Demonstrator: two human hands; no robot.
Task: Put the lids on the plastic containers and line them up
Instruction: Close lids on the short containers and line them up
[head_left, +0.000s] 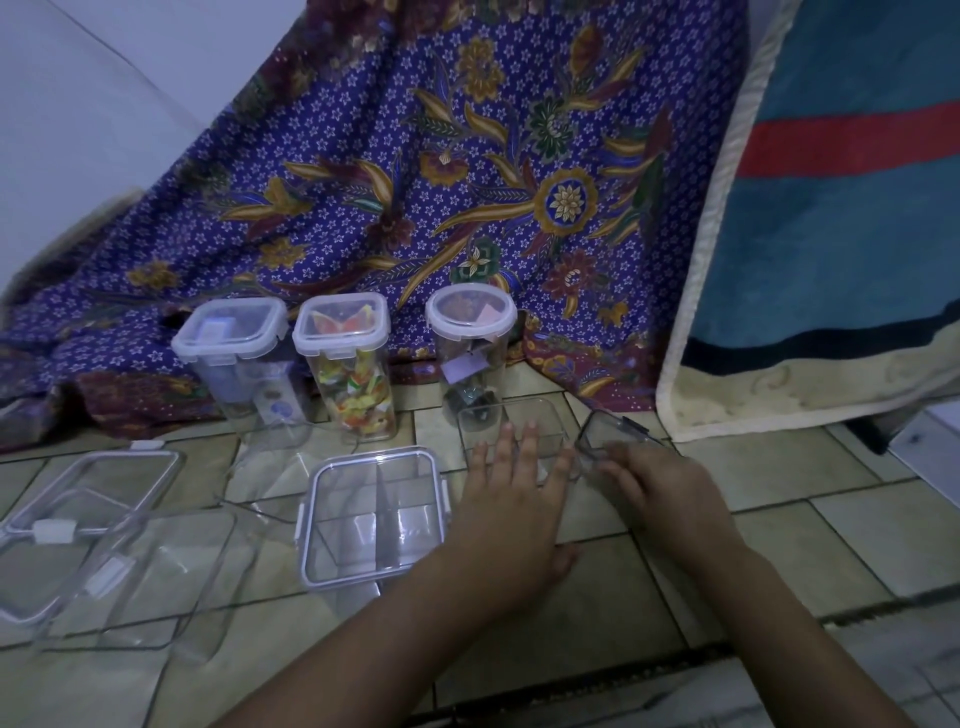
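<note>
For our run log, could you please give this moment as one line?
left hand: flat over small clear rectangular container | right hand: holds small clear dark-rimmed lid tilted beside it | lid not on

The light is looking dim and bluish all over. Pale shine is sitting on the lidded square container (374, 514) near the floor's (779, 519) middle. The right hand (660, 483) and the small lid (608, 428) it is holding are blurring a little. Straight lines are bending near the picture's edges.
</note>
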